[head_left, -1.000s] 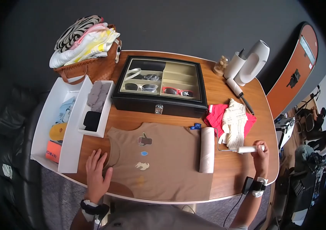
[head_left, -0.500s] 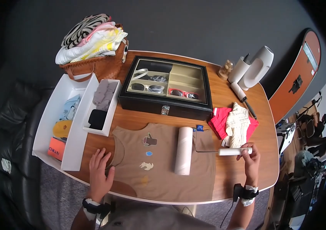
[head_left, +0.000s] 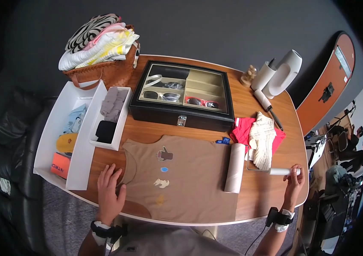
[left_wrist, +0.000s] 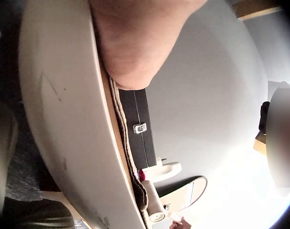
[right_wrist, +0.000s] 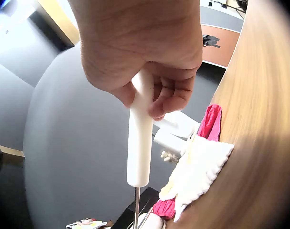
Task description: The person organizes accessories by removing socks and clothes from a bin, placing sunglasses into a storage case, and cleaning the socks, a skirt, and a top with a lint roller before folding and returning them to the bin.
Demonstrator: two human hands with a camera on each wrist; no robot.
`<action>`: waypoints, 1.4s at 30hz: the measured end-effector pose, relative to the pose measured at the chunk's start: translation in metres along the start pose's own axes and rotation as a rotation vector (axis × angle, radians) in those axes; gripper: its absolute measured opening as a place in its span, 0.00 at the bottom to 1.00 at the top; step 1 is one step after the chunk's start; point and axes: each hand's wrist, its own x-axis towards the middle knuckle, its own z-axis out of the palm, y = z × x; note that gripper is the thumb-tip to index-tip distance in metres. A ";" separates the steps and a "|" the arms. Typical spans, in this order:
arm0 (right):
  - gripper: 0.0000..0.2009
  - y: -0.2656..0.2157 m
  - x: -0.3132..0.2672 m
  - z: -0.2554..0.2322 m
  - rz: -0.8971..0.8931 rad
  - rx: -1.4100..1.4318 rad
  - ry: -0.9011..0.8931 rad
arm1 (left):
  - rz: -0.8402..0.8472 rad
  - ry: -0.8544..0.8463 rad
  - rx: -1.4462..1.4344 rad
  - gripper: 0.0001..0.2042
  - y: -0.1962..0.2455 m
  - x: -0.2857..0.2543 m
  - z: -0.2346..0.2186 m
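A brown sleeveless top (head_left: 194,179) with small appliqués lies flat on the wooden table. My right hand (head_left: 294,183) grips the white handle (right_wrist: 140,138) of a lint roller (head_left: 235,168). Its white cylinder lies across the hem at the top's right edge, joined to the handle by a bent metal rod. Close to the neckline, my left hand (head_left: 111,194) rests with its fingers extended on the table's front left. In the left wrist view, only part of that hand shows, and its fingers are hidden.
Behind the top stands a black glasses case (head_left: 181,96). White boxes (head_left: 79,170) with folded items and a brown basket (head_left: 100,77) of clothes are at left. Red and cream garments (head_left: 262,141), another lint roller (head_left: 264,102) and a white bottle-like object (head_left: 285,72) occupy the right side.
My right hand moved the lint roller left onto the brown top, then back right to its hem edge. The left hand stayed in place, and the head view shifted slightly.
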 end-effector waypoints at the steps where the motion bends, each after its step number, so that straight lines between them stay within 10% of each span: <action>1: 0.06 -0.001 -0.001 -0.003 0.000 0.009 0.003 | -0.001 0.000 0.002 0.24 0.000 0.000 0.000; 15: 0.10 0.015 -0.020 0.046 0.036 0.149 -0.009 | -0.032 -0.016 -0.002 0.22 0.001 0.001 -0.003; 42: 0.13 -0.053 -0.024 0.261 -0.203 -0.254 -0.968 | -0.056 0.077 -0.170 0.38 -0.002 0.000 -0.002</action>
